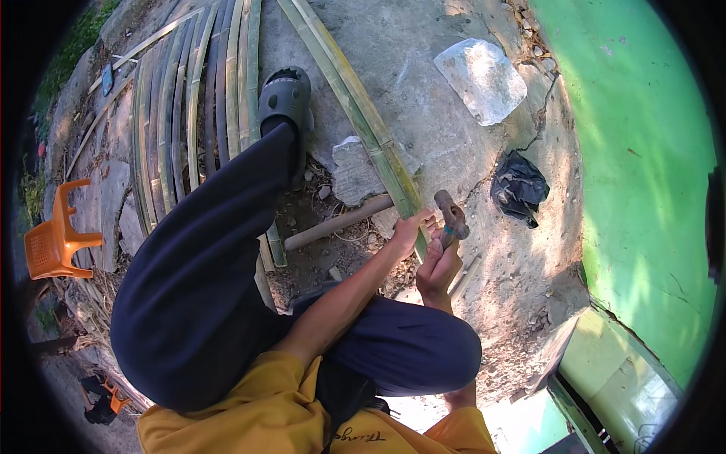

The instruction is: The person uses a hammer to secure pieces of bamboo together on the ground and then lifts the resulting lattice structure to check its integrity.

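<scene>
Head view: my left hand (412, 229) clamps the near end of a green bamboo length (378, 147) running out ahead, my right hand (439, 266) grips a hammer (452, 216) just beside it, bamboo strips (195, 102) left of both look finished, this piece seemingly not.

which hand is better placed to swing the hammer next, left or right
Right, most likely: the right hand already grips the hammer by its handle, beside the bamboo. The left hand holds the bamboo near its close end, so it seems better suited to steadying.
</scene>
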The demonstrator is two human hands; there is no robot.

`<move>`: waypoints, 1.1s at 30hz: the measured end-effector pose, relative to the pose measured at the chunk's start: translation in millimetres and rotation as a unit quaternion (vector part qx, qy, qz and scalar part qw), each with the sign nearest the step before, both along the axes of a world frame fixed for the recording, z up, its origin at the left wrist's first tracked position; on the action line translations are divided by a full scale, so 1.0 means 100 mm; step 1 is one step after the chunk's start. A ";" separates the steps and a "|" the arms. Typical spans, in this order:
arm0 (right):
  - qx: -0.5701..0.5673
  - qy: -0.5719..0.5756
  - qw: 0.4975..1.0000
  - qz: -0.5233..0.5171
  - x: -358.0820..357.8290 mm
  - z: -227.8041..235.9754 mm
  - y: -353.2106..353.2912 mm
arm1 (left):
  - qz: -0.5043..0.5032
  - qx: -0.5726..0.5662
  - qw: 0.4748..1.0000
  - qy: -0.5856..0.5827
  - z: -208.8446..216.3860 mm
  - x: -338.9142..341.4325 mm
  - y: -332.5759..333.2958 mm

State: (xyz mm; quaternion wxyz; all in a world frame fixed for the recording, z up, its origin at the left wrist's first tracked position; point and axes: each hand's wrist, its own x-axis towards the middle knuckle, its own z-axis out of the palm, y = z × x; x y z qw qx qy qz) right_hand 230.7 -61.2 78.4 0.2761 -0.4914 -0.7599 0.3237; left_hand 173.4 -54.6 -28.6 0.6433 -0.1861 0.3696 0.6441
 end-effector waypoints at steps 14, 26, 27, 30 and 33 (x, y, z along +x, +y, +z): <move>-0.131 -0.125 0.982 0.055 0.01 -0.01 0.02 | -0.008 0.004 0.999 -0.043 -0.36 0.13 0.00; -0.081 -0.113 0.988 0.072 -0.02 -0.05 0.01 | 0.028 0.151 0.980 -0.126 -0.04 -0.01 0.01; -0.080 -0.118 0.987 0.072 -0.03 -0.05 0.03 | 0.012 0.061 0.997 -0.036 -0.04 -0.03 0.04; -0.035 -0.004 0.999 -0.026 -0.02 -0.02 0.03 | -0.016 -0.010 1.000 -0.004 -0.04 -0.03 0.02; -0.057 -0.093 0.993 0.047 -0.04 -0.03 0.04 | 0.004 0.077 0.992 -0.097 -0.06 -0.04 0.02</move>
